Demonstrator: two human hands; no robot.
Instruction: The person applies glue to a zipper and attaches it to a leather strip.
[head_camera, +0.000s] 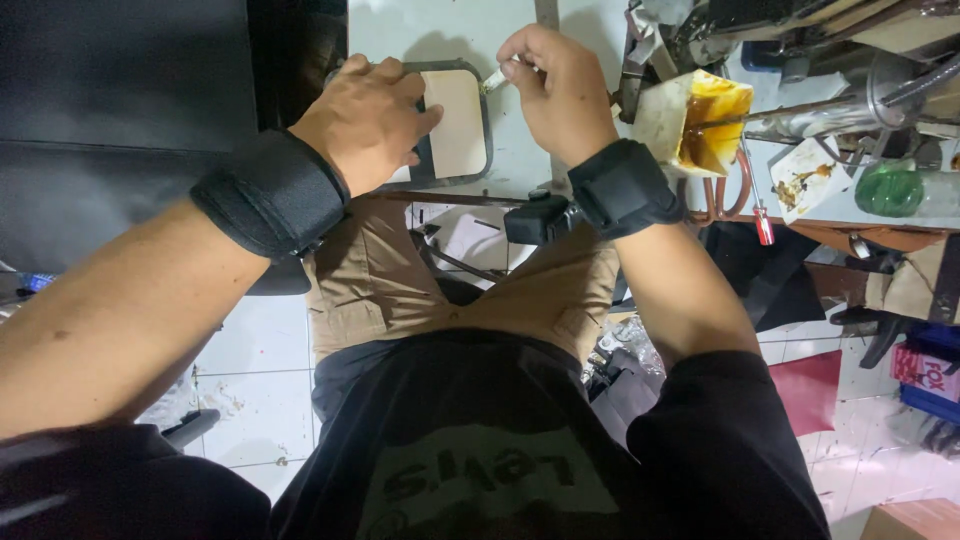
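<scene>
Tan sheet material, a flat rounded-corner piece (456, 120) with a dark border, lies on the pale bench (520, 160) under the left hand (365, 120). In the head view that hand presses flat on the piece's near-left part, fingers spread over its edge, pinning it rather than gripping it. Just to the right of it, the right hand (560, 85) is closed in a pinch around a thin, pale brush-like applicator (497, 78), whose tip points toward the upper right corner of the piece and sits at or just off its edge; whether it touches cannot be told. Both wrists wear black straps.

Beyond the right hand, further right, stands a yellowish open container (700, 120) smeared with amber glue-like residue, and past that a green bottle (890, 188) and a red-handled screwdriver (764, 222) near the bench edge.

The step in hand looks like coating or touching up the border of the piece. The next move would call for a steady left-hand hold while the applicator tip is drawn along the edge with a light stroke, keeping to the border.
</scene>
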